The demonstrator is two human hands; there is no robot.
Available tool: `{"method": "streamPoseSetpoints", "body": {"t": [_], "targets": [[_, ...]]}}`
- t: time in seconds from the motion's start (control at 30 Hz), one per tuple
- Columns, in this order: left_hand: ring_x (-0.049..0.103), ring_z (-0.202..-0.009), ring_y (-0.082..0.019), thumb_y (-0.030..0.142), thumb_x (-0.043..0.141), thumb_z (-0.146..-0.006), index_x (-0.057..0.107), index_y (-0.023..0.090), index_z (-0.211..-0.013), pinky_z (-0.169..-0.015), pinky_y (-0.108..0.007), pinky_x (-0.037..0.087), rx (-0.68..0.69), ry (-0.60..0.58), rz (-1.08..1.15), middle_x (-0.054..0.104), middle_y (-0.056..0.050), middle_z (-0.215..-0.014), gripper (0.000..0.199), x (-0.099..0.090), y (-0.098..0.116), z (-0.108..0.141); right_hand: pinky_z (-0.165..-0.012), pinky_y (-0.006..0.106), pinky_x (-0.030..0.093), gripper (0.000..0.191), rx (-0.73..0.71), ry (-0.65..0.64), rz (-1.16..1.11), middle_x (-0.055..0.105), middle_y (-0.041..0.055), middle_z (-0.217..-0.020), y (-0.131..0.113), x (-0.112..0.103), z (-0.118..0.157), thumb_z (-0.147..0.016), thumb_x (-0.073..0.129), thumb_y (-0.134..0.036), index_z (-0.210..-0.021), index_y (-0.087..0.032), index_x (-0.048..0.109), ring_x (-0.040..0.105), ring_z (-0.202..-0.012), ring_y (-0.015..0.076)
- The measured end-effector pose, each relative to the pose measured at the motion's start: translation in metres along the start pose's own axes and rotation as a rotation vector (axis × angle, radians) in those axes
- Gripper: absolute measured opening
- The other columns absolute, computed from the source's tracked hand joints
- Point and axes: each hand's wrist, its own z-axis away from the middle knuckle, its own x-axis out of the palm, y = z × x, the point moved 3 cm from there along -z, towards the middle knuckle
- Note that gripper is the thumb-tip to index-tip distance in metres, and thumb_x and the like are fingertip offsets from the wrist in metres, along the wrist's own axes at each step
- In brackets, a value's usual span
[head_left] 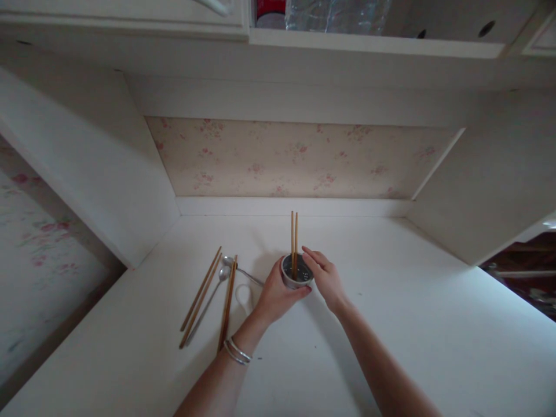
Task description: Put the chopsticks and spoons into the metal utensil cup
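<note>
Over the middle of the counter, a round utensil holder (297, 284) with a pale rim and a dark inside tips toward me. Small holes show in its bottom. A pair of wooden chopsticks (294, 240) stands in it. My left hand (278, 295) is closed around the holder's left and near side, with the thumb along the front. My right hand (325, 279) is at the holder's right rim, its fingers stretched out near the chopsticks. Whether its fingertips touch the rim is hard to tell, and its thumb is hidden.
Left of my hands lie more wooden chopsticks (200, 298), a long-handled metal spoon (212, 301) and a second metal utensil (249, 277), partly covered. Another pair of chopsticks (227, 304) lies nearer my left forearm. White side panels and an overhead cabinet (130, 14) enclose the counter (412, 324).
</note>
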Motion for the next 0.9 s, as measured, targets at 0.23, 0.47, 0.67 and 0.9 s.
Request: {"method": "streamPoseSetpoints", "body": {"t": [0.23, 0.47, 0.67, 0.9], "targets": [[0.061, -0.102, -0.022, 0.017, 0.080, -0.063, 0.053, 0.020, -0.121, -0.092, -0.037, 0.048, 0.050, -0.040, -0.010, 0.064, -0.007, -0.114, 0.064, -0.001, 0.003, 0.001, -0.105, 0.045, 0.040, 0.089, -0.064, -0.171, -0.169, 0.056, 0.0127, -0.134, 0.021, 0.012, 0.031, -0.065, 0.080, -0.038, -0.141, -0.021, 0.037, 0.054, -0.122, 0.0273], [0.059, -0.105, -0.024, 0.014, 0.079, -0.061, 0.055, 0.021, -0.119, -0.096, -0.039, 0.046, 0.110, -0.020, -0.118, 0.063, -0.008, -0.114, 0.063, 0.000, 0.001, 0.001, -0.095, 0.044, 0.047, 0.068, -0.082, -0.084, -0.008, 0.064, 0.0125, -0.120, 0.022, 0.013, 0.032, -0.065, 0.078, -0.034, -0.125, -0.019, 0.052, 0.062, -0.108, 0.0271], [0.050, -0.120, -0.027, 0.021, 0.082, -0.059, 0.046, 0.024, -0.131, -0.103, -0.042, 0.040, 0.108, -0.009, -0.511, 0.054, -0.010, -0.129, 0.081, -0.023, 0.011, 0.025, -0.090, 0.042, 0.050, 0.066, -0.094, -0.056, 0.050, 0.065, 0.0103, -0.117, 0.022, 0.013, 0.031, -0.065, 0.078, -0.032, -0.124, -0.020, 0.053, 0.063, -0.104, 0.0262], [0.066, -0.084, -0.020, 0.038, 0.048, -0.090, 0.063, 0.022, -0.100, -0.077, -0.031, 0.047, -0.189, 0.052, -1.060, 0.071, -0.004, -0.091, 0.023, -0.104, 0.033, 0.049, -0.089, 0.042, 0.051, 0.069, -0.084, -0.041, 0.041, 0.067, 0.0083, -0.116, 0.027, 0.014, 0.030, -0.062, 0.079, -0.038, -0.125, -0.023, 0.054, 0.064, -0.102, 0.0266]]}}
